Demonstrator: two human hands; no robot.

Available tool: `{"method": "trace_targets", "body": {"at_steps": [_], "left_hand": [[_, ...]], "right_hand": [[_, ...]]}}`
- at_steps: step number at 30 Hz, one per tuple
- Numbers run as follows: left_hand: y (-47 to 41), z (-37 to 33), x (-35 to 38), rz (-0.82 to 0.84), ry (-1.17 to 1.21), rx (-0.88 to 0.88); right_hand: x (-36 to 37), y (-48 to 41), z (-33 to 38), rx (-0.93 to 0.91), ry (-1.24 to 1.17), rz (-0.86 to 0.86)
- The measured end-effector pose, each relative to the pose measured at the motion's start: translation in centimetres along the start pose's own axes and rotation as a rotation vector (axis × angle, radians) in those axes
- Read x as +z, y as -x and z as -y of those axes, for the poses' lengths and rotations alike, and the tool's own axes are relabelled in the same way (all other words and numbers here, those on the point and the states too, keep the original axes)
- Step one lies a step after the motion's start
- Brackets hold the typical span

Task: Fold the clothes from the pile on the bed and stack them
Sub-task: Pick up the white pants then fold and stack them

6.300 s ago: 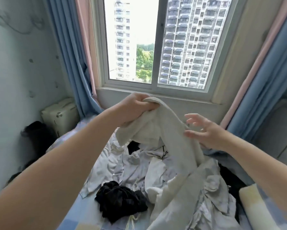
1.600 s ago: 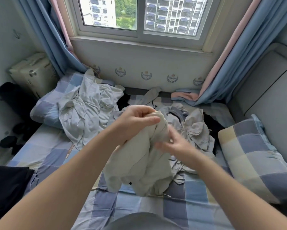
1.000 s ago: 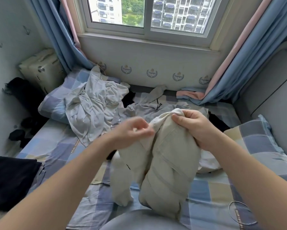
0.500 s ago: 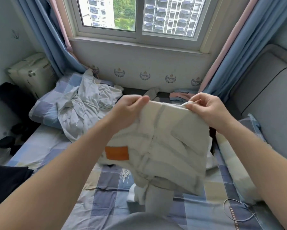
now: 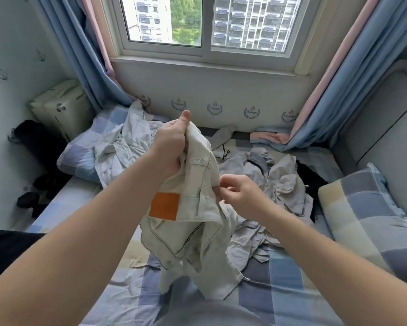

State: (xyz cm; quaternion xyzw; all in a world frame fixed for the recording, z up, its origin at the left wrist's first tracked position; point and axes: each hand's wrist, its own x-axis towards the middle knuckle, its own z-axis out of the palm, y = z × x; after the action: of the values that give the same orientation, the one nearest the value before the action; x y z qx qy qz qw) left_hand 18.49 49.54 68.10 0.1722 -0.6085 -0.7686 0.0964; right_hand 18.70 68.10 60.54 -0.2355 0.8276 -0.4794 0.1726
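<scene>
Both hands raised, gripping cream garment (image 5: 193, 208)

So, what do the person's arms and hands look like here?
The left arm and right arm are bare to the frame edge, no sleeve showing; the left hand and right hand wear no gloves, rings or watch in view.

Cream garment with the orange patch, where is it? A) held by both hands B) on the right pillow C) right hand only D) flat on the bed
A: the left hand grips the top of the cream garment, and the right hand pinches its edge.
</scene>
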Motion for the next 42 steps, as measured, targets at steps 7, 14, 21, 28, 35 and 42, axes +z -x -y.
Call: {"method": "trace_targets", "body": {"at_steps": [7, 14, 21, 28, 35, 42], "left_hand": [[-2.6, 2.8, -5.7, -0.207, -0.279, 0.069], [2.7, 7.5, -4.2, 0.436, -0.434, -0.014], [2.7, 10.5, -1.0, 0.433, -0.396, 0.119], [1.0, 7.6, -0.7, 0.362, -0.346, 0.224], [-0.1, 5.0, 1.1, 0.405, -0.724, 0.438], [-0.5, 2.4, 1.2, 0.469, -0.719, 0.438]], "right_hand": [[-4.1, -1.0, 2.4, 0.063, -0.520, -0.003], [-6.7, -2.3, 3.0, 0.073, -0.673, -0.027], [-7.9, -1.9, 1.9, 0.099, -0.734, -0.062], [-10.1, -1.0, -0.9, 0.233, -0.658, -0.191], [-7.5, 0.0, -1.0, 0.167, -0.107, -0.088], [-3.4, -0.8, 1.0, 0.065, 0.159, -0.112]]}}
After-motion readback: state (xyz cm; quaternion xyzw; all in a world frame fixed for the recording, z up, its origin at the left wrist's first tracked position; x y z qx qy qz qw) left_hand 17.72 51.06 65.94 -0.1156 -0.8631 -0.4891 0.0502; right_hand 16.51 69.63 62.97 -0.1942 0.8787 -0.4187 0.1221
